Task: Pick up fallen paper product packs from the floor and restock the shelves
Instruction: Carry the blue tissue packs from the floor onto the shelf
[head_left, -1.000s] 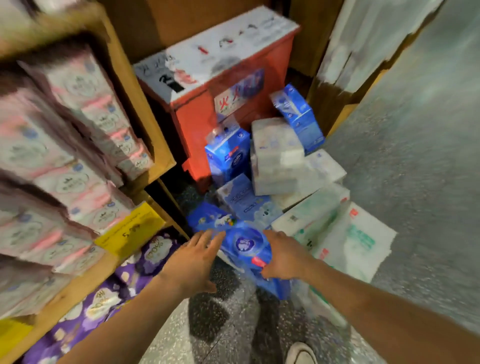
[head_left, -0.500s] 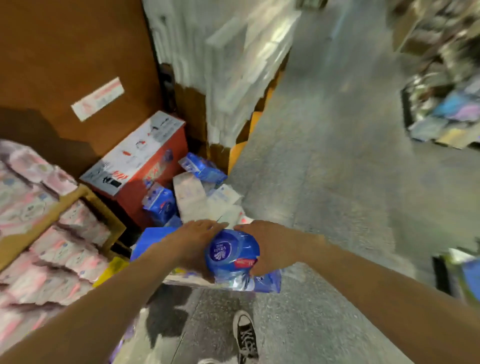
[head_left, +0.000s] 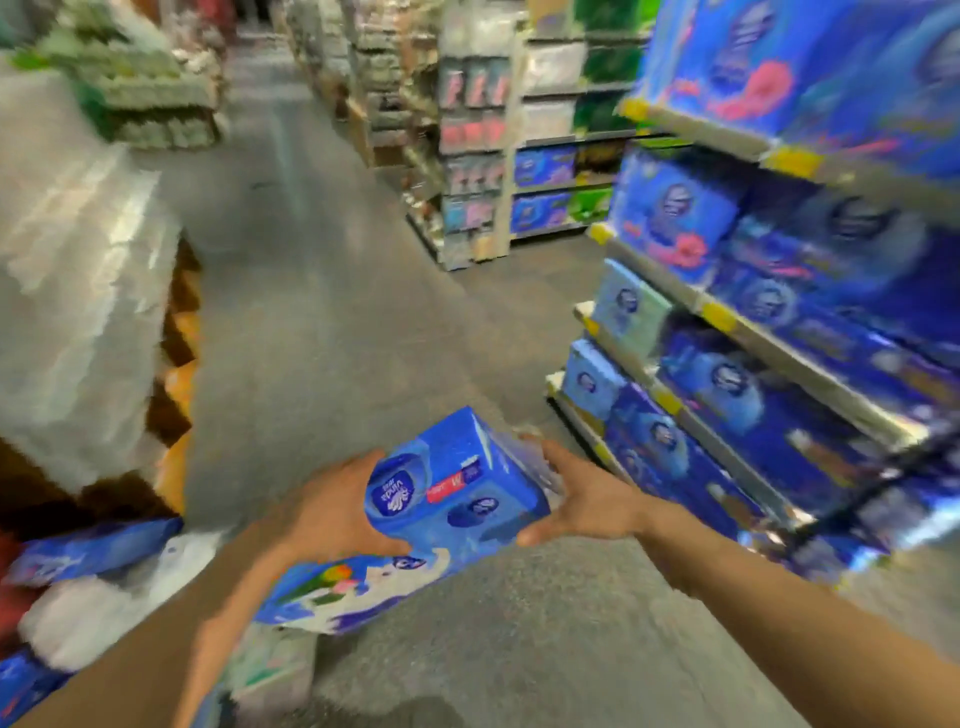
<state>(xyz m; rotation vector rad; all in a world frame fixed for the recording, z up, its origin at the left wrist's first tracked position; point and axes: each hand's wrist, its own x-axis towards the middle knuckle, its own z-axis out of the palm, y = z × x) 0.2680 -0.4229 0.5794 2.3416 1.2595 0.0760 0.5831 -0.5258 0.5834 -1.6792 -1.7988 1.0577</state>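
A blue pack (head_left: 457, 493) is held clear of the floor (head_left: 337, 322), tilted with its far end raised. It is clamped between the left hand (head_left: 332, 514), whose fingers are curled round its near-left end, and the right hand (head_left: 587, 504), whose thumb and fingers are wrapped round its right side. Shelves (head_left: 737, 332) stocked in blue are seen just to its right, while fallen packs (head_left: 98, 561) are left lying on the floor near a wrapped stack (head_left: 67, 270) at the left.
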